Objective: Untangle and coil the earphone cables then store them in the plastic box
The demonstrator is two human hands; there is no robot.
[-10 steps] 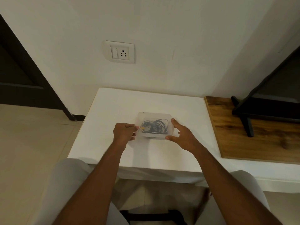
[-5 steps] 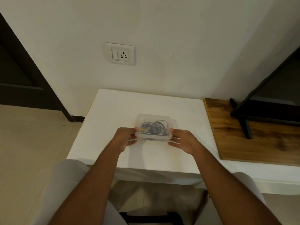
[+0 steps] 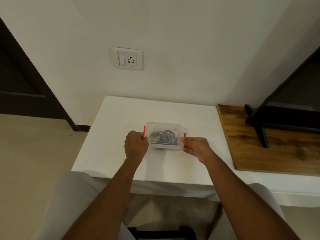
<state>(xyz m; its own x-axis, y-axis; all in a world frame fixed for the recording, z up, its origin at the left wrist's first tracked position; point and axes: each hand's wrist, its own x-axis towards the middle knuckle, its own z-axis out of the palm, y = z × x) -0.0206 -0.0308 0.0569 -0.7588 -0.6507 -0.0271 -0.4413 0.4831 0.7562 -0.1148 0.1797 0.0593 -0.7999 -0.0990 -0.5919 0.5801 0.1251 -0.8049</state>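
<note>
A clear plastic box point(image 3: 156, 125) with its lid on sits in the middle of the white table point(image 3: 121, 116). Dark earphone cables point(image 3: 165, 135) lie in a tangle inside, seen through the lid. Red clips point(image 3: 144, 130) show on the box's left and right sides. My left hand point(image 3: 136, 145) grips the left side at the red clip. Fingertips of my right hand point(image 3: 196, 147) press on the right clip and the box's near right corner.
A wall socket point(image 3: 127, 58) is on the wall behind the table. A wooden board point(image 3: 270, 144) lies to the right with a black stand point(image 3: 263, 129) on it. A dark door frame point(image 3: 34, 84) stands at the left. My knees are under the table's near edge.
Both hands slid from the box's near corners to its side clips. The red clips now show on both sides.
</note>
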